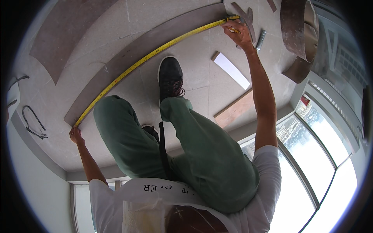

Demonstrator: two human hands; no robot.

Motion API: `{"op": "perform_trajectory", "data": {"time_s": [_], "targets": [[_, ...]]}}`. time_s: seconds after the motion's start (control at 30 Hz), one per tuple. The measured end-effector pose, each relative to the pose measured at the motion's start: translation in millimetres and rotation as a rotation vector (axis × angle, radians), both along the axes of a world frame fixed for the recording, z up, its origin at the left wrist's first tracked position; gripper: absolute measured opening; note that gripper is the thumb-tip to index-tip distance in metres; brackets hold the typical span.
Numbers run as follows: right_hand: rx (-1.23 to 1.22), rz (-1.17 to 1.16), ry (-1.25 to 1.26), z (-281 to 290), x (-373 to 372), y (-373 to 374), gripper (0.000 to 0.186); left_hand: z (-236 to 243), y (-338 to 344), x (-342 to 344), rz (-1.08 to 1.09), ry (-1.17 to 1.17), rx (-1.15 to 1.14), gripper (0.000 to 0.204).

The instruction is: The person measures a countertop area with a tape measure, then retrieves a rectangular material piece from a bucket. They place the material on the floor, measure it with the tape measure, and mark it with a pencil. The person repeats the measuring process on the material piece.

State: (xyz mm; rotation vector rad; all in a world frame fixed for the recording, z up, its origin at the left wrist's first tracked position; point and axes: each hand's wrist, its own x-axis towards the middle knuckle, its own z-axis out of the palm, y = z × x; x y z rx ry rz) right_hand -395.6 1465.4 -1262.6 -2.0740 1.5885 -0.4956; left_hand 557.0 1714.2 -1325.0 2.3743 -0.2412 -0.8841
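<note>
A long grey-brown strip lies on the floor, and a yellow tape measure is stretched along its near edge. My left hand pinches the tape's end at the strip's left end. At the far right end, my right hand is closed near the tape's case, with a thin yellow pencil-like stick between its fingers. How firmly the right hand grips the case is hard to make out. My dark shoe rests on the floor just inside the tape.
A wide brown sheet lies far left. Right of me are a white strip, a brown board, a grey metal tool and a curled brown sheet. A thin black bent frame lies near the left wall. Windows stand behind, right.
</note>
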Motion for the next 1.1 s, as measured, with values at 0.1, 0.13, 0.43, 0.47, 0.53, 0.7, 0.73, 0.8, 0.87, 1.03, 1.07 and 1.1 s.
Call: {"op": "perform_trajectory", "data": {"time_s": [0.1, 0.13, 0.43, 0.47, 0.53, 0.7, 0.73, 0.8, 0.87, 1.03, 1.07, 1.1], "targets": [[0.012, -0.006, -0.02, -0.2, -1.0, 0.4, 0.022, -0.5, 0.2, 0.4, 0.0, -0.005, 0.003, 0.04], [0.018, -0.012, -0.032, -0.8, -1.9, 0.3, 0.029, -0.5, 0.1, 0.2, -0.001, -0.004, 0.004, 0.04], [0.025, 0.002, -0.086, -7.5, -8.1, 0.9, 0.033, 1.8, -1.3, -3.7, 0.006, -0.027, -0.003, 0.039], [0.042, -0.011, -0.075, -7.1, -8.0, 0.8, 0.033, 2.1, -1.7, -4.3, 0.024, -0.045, 0.023, 0.037], [0.074, -0.035, -0.053, -5.8, -6.7, 1.4, 0.033, 2.5, -2.8, -5.7, 0.011, -0.027, -0.003, 0.038], [-0.026, 0.049, 0.007, 1.0, -1.2, -2.4, 0.021, 5.5, -4.3, -8.6, 0.008, -0.023, 0.018, 0.039], [0.015, 0.024, 0.072, 6.0, 0.2, -3.5, 0.018, 6.3, -4.3, -9.2, 0.001, -0.02, 0.028, 0.039], [0.078, -0.103, -0.089, 22.6, 2.8, -3.3, 0.014, 8.3, -5.5, -8.5, -0.005, -0.01, 0.029, 0.039], [0.071, -0.25, -0.084, 36.7, 8.1, -5.7, 0.016, 7.7, -6.8, -9.8, 0.038, -0.017, 0.041, 0.039], [-0.266, -0.233, 0.5, 47.9, 13.5, -5.5, 0.04, 8.4, -6.5, -13.3, 0.002, -0.013, 0.006, 0.039], [-0.221, -0.272, 0.467, 42.0, 18.8, -3.2, 0.05, 8.1, -6.0, -12.0, 0.027, -0.02, 0.024, 0.039], [-0.212, -0.296, 0.45, 35.8, 22.7, -2.9, 0.051, 8.1, -5.3, -10.7, -0.003, 0.003, 0.006, 0.039]]}}
